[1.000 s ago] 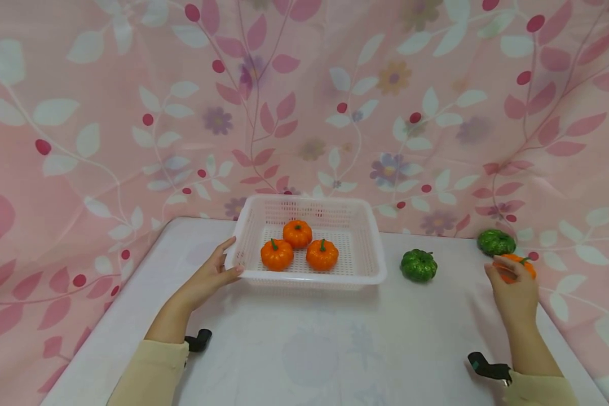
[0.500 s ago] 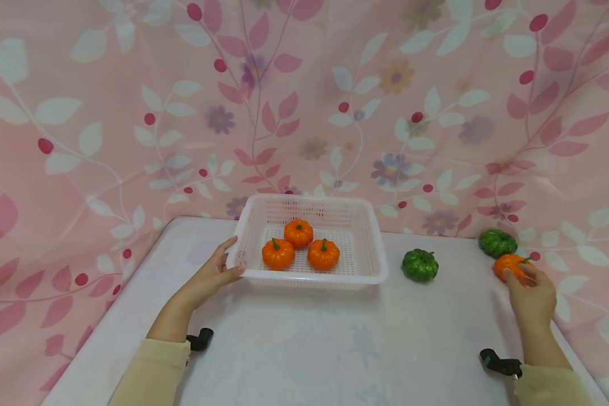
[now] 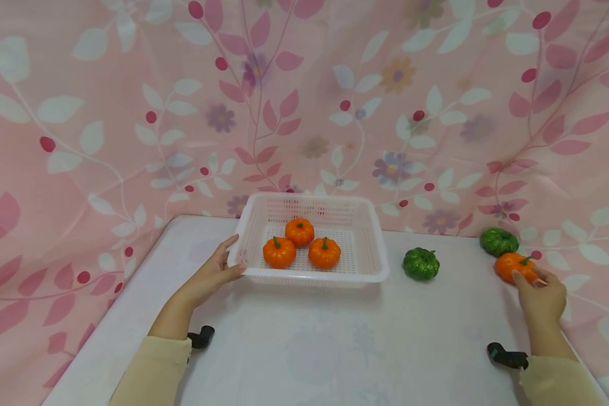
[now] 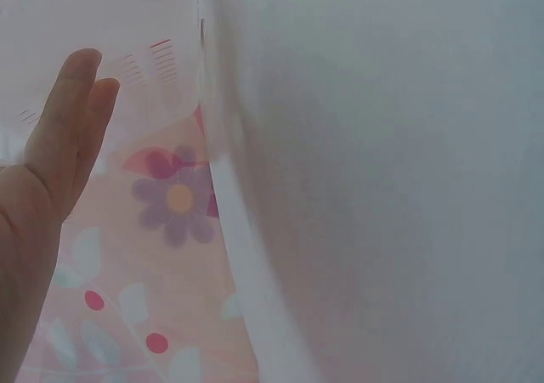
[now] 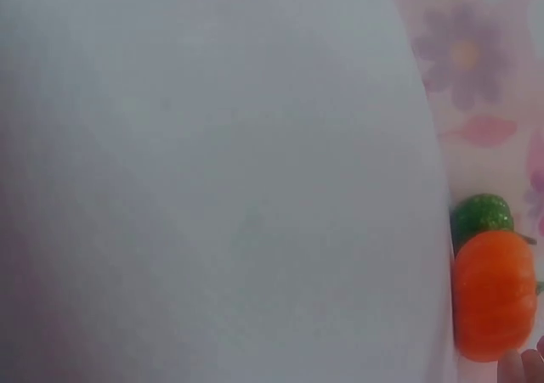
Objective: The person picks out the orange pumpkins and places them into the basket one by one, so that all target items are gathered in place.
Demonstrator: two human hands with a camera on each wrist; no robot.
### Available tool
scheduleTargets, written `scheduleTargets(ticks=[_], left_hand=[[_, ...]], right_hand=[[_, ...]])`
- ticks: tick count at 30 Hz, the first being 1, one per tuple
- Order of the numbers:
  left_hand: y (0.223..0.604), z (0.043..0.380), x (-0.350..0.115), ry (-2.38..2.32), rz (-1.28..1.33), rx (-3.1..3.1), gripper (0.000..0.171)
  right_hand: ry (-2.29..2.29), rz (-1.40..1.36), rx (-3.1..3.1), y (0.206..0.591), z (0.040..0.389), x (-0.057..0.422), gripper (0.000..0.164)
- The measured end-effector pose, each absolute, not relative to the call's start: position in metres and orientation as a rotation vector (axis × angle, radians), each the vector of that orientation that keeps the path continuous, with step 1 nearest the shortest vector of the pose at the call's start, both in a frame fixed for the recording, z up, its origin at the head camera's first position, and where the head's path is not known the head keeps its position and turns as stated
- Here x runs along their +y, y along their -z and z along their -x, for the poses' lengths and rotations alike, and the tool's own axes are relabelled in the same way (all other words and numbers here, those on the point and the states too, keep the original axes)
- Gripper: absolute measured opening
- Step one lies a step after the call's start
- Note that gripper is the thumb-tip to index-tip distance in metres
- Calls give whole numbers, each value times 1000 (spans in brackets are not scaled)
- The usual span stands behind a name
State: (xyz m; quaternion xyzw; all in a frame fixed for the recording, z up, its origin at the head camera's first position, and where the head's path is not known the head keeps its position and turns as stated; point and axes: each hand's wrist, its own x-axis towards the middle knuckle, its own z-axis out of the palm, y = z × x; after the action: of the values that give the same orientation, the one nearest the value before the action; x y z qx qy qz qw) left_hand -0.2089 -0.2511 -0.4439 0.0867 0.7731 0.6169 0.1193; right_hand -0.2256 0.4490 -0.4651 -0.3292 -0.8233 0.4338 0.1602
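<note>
In the head view my left hand (image 3: 215, 276) is at the left end of a white perforated plastic basket (image 3: 314, 276). Its thumb rests on the front corner of the rim while the fingers extend along the outer left side; the left wrist view shows those fingers (image 4: 68, 103) straight. Three small orange pumpkins (image 3: 325, 254) with green stems sit inside. Far to the right, my right hand (image 3: 545, 299) is at the near right side of another orange pumpkin (image 3: 512, 266), thumb and fingers loosely bent at its edge. The right wrist view catches only fingertips (image 5: 533, 366) just below that pumpkin.
A glittery green pumpkin (image 3: 421, 264) lies on the white-covered table (image 3: 304, 349) right of the basket. Behind the right-hand orange pumpkin is a second green one (image 3: 498, 242). A pink floral cloth (image 3: 304, 113) hangs around the back and sides.
My right hand has drawn back to the right and toward me from over the orange pumpkin, which stays in place and now shows more. The left hand and basket have kept their places.
</note>
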Motion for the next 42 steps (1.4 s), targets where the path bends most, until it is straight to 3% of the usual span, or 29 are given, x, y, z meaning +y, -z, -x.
scheduleTargets(ticks=[25, 42], left_hand=[[441, 213, -251, -1812, -255, 2254, 88], [446, 208, -252, -1807, -234, 2251, 87]], right_hand=[[-1449, 993, -2492, 473, 248, 477, 99], [-1455, 1004, -2480, 476, 247, 475, 95]])
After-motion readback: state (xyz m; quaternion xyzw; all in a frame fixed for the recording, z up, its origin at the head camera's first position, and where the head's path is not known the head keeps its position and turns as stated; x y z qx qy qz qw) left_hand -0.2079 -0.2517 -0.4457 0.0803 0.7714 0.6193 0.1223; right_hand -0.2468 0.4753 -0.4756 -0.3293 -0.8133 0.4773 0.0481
